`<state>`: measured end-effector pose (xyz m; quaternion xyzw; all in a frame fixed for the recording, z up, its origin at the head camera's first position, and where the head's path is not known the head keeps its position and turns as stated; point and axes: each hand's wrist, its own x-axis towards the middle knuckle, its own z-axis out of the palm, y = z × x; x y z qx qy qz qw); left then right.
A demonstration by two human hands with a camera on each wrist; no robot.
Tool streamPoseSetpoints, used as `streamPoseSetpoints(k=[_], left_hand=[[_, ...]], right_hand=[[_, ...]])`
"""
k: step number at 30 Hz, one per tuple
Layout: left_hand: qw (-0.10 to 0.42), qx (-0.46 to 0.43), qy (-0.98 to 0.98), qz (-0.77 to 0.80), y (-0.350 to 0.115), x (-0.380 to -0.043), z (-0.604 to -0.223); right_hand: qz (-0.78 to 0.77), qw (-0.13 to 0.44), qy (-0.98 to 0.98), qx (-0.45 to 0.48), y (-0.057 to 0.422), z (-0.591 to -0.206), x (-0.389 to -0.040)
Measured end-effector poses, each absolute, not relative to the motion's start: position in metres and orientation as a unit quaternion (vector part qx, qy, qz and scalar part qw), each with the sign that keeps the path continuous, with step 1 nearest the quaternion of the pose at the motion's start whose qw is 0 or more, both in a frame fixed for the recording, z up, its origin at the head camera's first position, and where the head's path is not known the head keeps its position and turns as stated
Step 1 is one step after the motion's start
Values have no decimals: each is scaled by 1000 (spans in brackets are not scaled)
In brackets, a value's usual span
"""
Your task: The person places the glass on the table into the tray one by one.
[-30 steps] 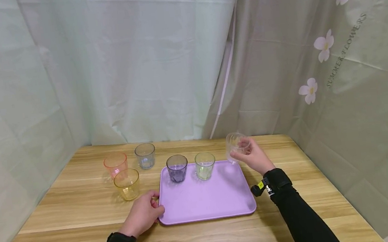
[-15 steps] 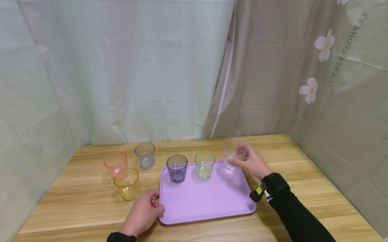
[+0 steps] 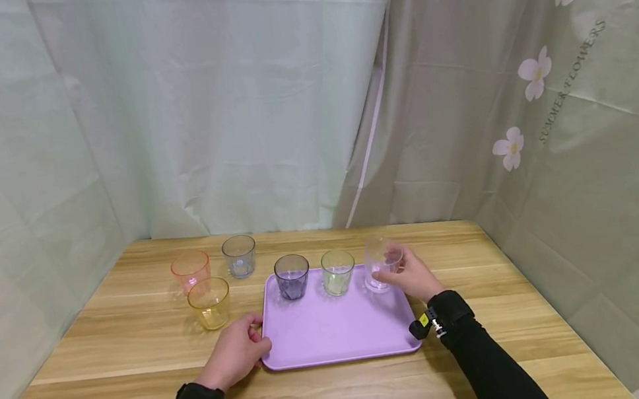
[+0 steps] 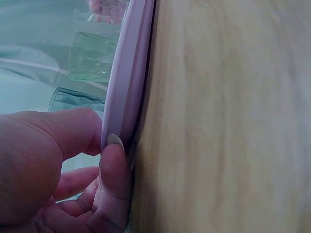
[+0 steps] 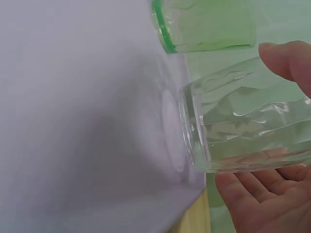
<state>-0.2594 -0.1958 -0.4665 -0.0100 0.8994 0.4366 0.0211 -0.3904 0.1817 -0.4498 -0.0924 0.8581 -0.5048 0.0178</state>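
In the head view a lilac tray (image 3: pixel 338 330) lies on the table. Its left edge is pinched by my left hand (image 3: pixel 235 351), and the left wrist view has the thumb and a finger at the rim (image 4: pixel 127 82). My right hand (image 3: pixel 415 274) grips a clear glass (image 3: pixel 377 264) upright over the tray's back right corner. Seen from the right wrist, the base of this faceted glass (image 5: pixel 243 126) is very close to the tray; whether they touch I cannot tell. A dark purple glass (image 3: pixel 292 284) and a green glass (image 3: pixel 338 280) stand along the tray's back edge.
Left of the tray, on the wooden table (image 3: pixel 332 397), stand a yellow glass (image 3: pixel 211 310), a pink glass (image 3: pixel 189 271) and a grey-blue glass (image 3: pixel 240 262). Pale curtains (image 3: pixel 261 113) hang behind the table and at both sides.
My right hand has brought the clear glass down and slightly left, from beyond the tray's back right corner to just inside it. The left hand keeps its place on the tray's edge.
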Motion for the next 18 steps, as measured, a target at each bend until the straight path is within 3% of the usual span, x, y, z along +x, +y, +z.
streamPoseSetpoints(k=[18], left_hand=[[22,-11,898,440,-196,-260,-468]], right_hand=[[-498,24,862,-92,178,-458,-389]])
